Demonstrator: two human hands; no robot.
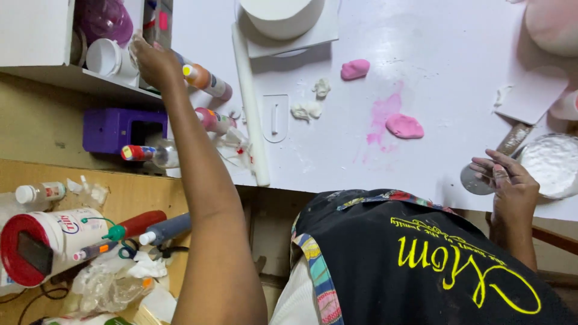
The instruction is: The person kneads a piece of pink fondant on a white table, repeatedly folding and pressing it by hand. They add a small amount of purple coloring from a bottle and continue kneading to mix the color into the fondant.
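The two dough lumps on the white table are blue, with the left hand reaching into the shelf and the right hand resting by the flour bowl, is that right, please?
Not quite: the head view shows the two dough lumps are pink, not blue. The rest stands: they lie on the white table, the left hand reaches into the shelf, and the right hand rests by the flour bowl.
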